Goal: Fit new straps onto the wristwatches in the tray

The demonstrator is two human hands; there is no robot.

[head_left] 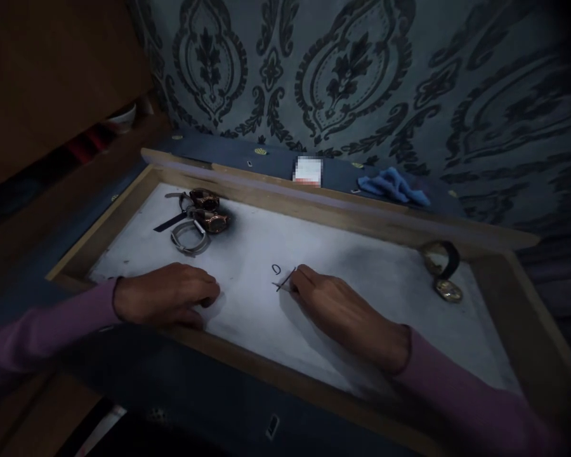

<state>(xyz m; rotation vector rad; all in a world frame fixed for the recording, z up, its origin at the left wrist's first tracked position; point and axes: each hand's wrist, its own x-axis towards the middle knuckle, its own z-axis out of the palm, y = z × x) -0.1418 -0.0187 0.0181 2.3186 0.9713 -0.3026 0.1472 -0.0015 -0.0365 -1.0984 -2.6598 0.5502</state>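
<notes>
Right hand (pixel 335 304) pinches thin tool (pixel 284 283) in tray (pixel 342 219); left hand (pixel 169 295) flat, empty; watches (pixel 204 212) inside.

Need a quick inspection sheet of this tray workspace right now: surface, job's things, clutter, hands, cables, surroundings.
Surface: white-lined wooden tray, smudged dark in places.
Job's things: thin pin tool at the right hand's fingers; small ring just beyond it.
Clutter: watches bunched at far left; black-strapped watch at far right.
Hands: left hand resting palm down, holding nothing seen; right hand pinching the pin tool.
Cables: nothing seen.
Surroundings: blue cloth behind the tray; patterned wall; dim light.
</notes>
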